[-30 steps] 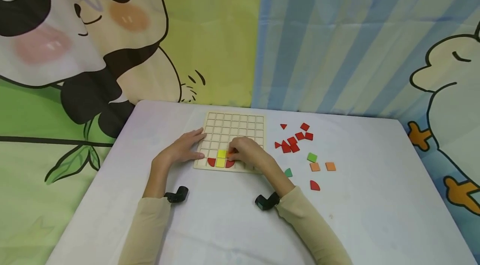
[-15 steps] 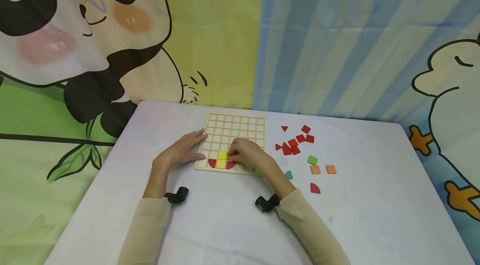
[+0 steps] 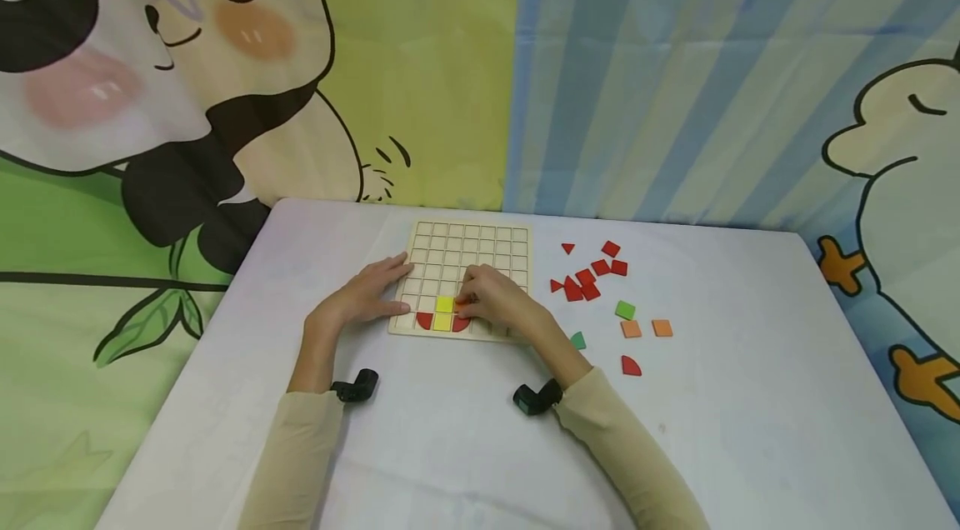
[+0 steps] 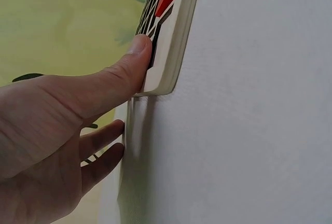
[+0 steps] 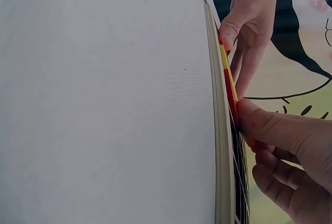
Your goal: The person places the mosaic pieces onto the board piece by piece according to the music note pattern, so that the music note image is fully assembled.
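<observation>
A pale wooden grid board (image 3: 487,247) lies on the table. My left hand (image 3: 363,292) rests at its left side with fingers fairly straight; in the left wrist view the thumb (image 4: 122,73) presses the board's corner. Near the board's front edge, two yellow square tiles (image 3: 444,304) sit one behind the other, between a red quarter-circle tile (image 3: 424,320) and another red tile (image 3: 460,324). My right hand (image 3: 495,297) is over the cells beside the yellow tiles. Its thumb and fingers pinch an orange tile (image 5: 252,142), mostly hidden by the fingers.
Right of the board lie several loose red tiles (image 3: 585,276), a light green tile (image 3: 625,310), two orange squares (image 3: 631,329), a darker green tile (image 3: 578,340) and a red quarter-circle (image 3: 631,366). A patterned cloth (image 3: 420,55) hangs behind the white table (image 3: 450,447).
The head view shifts slightly. My right hand stays at the same cells with the orange tile, its knuckles a little higher than before. My left hand keeps its place.
</observation>
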`<state>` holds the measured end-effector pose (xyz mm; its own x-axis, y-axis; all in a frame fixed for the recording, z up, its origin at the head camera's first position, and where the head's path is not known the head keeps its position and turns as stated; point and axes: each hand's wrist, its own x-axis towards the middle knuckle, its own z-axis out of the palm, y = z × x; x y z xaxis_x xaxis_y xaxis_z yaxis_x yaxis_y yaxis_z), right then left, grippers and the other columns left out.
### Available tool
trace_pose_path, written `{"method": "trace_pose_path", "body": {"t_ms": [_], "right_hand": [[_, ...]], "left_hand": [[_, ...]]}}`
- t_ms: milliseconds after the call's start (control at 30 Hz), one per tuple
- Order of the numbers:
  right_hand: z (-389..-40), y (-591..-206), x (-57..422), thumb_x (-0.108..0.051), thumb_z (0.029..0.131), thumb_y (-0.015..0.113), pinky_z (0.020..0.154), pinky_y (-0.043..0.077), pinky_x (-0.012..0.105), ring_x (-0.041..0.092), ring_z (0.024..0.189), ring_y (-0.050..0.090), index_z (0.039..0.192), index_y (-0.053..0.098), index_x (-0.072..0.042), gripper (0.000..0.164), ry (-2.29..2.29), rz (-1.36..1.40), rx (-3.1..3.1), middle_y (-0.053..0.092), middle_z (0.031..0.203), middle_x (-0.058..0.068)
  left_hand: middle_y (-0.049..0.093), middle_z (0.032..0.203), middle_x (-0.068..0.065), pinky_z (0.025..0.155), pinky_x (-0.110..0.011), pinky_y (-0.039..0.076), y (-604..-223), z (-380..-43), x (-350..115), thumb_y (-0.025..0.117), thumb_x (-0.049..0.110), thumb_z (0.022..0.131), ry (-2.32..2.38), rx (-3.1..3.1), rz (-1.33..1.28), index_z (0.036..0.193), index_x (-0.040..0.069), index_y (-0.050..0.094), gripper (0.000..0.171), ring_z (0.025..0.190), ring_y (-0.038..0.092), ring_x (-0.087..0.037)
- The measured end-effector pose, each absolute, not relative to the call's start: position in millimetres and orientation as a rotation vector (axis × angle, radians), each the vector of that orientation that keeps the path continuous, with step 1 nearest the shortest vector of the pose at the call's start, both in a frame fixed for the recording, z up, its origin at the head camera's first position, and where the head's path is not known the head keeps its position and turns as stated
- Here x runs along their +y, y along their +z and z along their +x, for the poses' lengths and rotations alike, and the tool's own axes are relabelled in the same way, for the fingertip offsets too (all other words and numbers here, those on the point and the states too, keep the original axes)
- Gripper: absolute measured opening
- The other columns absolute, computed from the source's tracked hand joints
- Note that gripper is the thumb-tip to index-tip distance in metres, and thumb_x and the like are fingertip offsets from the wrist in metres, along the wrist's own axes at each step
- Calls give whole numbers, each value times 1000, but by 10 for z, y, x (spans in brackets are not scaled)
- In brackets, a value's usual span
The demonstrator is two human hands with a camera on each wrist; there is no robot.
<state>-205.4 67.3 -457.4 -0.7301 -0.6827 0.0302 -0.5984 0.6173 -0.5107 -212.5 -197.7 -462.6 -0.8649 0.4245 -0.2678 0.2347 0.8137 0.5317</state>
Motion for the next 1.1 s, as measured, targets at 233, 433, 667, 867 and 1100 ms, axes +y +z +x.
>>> {"method": "trace_pose_path", "body": {"t_ms": [233,433,667,867,1100], "right_hand": [[-2044,-4526,677,-15,89,70,72,50,21,16,82,60,101,77,-4,18,-665,-1149,2627,65,91,7],[-2019,-4409,723,-22,92,67,80,52,27,18,90,61,107,74,-6,23,-597,-1152,2614,67,100,7],[-2032,-4027,1182,-24,94,64,94,54,38,22,108,64,123,66,-5,35,-794,-911,2668,69,118,8],[-2030,-3760,1778,-21,95,63,89,55,43,23,100,65,123,65,-3,34,-949,-775,2780,70,114,10],[-2097,-3627,2335,-27,97,59,89,54,45,27,104,63,127,63,-7,36,-1045,-546,2882,68,118,11]], "left_hand": [[15,164,-12,119,-59,20,-4650,-2143,-1955,72,33,87,682,2613,500,152,10,31,81,150,14,-40],[14,164,-11,119,-59,19,-4647,-2156,-1976,71,34,87,700,2616,492,153,12,29,81,151,12,-38],[14,164,-11,118,-61,19,-4654,-2117,-1951,72,32,87,737,2589,496,153,10,30,81,150,12,-39],[14,165,-9,118,-61,19,-4670,-2105,-1914,71,33,87,738,2575,500,153,13,29,81,151,11,-38],[14,164,-11,118,-61,20,-4623,-2133,-1970,70,32,89,719,2594,500,154,11,28,80,150,12,-39]]}}
